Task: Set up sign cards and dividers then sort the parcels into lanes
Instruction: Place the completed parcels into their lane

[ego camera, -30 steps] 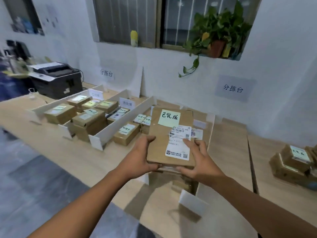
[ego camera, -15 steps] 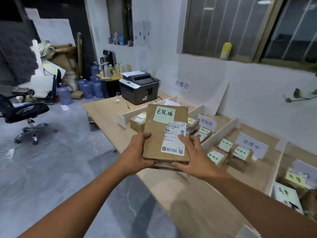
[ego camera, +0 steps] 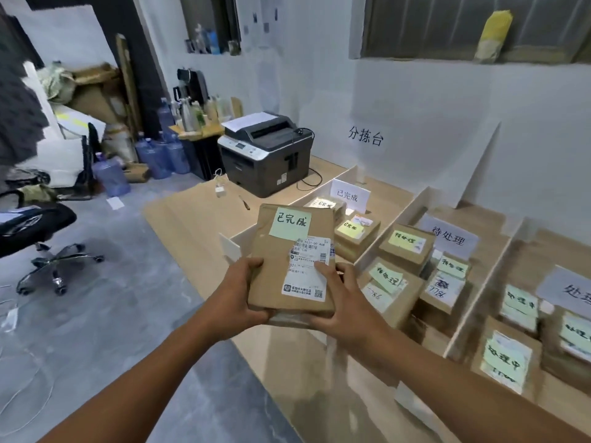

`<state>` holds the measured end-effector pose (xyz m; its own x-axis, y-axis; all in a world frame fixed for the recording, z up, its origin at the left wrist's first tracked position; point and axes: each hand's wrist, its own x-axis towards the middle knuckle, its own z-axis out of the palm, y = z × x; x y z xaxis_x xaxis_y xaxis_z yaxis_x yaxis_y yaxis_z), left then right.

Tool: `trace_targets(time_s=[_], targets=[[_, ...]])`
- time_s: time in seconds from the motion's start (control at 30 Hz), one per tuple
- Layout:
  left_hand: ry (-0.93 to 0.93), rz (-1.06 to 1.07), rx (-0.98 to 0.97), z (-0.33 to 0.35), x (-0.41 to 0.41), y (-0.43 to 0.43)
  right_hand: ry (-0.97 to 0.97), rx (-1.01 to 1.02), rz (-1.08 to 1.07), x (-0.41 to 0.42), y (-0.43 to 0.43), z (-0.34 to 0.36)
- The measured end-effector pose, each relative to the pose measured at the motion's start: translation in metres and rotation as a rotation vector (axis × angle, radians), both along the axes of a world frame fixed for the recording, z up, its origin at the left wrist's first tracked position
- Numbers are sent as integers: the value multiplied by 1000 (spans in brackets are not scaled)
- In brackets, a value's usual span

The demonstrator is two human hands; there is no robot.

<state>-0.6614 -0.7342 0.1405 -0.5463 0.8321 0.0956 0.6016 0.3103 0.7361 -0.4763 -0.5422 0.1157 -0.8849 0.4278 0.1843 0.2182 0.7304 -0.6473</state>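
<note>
I hold a brown cardboard parcel [ego camera: 281,251] with a green sticky note and a white shipping label in front of me, above the near end of the leftmost lane. My left hand [ego camera: 238,290] grips its lower left corner and my right hand [ego camera: 343,300] its lower right edge. A second flat packet sits under it in my hands. Behind it, the leftmost lane has a white sign card [ego camera: 349,195] and a few parcels [ego camera: 356,230]. White dividers [ego camera: 388,230] separate it from the middle lane, which holds its own sign card [ego camera: 447,236] and parcels [ego camera: 406,247].
A grey printer [ego camera: 267,153] stands at the far left of the wooden table [ego camera: 192,215], with a small white item and a pen beside it. A third lane with labelled parcels [ego camera: 505,359] lies at the right. An office chair [ego camera: 35,231] and water bottles stand on the floor to the left.
My view has swung left along the table, from the right end to the leftmost lanes. Both hands still hold the parcel, now carried over the near end of the leftmost lane.
</note>
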Motion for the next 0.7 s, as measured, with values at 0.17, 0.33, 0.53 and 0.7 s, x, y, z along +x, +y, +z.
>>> trace_targets(time_s=[0.17,0.33,0.53,0.7], targets=[[-35,-105,-49,-9,-85,68,-32,-50,-88,-66,50,-13],[-33,-209,-88,-30,-165,130,-119,-87,-208,-125,90,-30],[-44,-407,-19,-45,-277,218,-128,-78,-383,-214,139,-40],[-67,-527,-67,-38,-356,287,-122,-98,-515,-280,174,-27]])
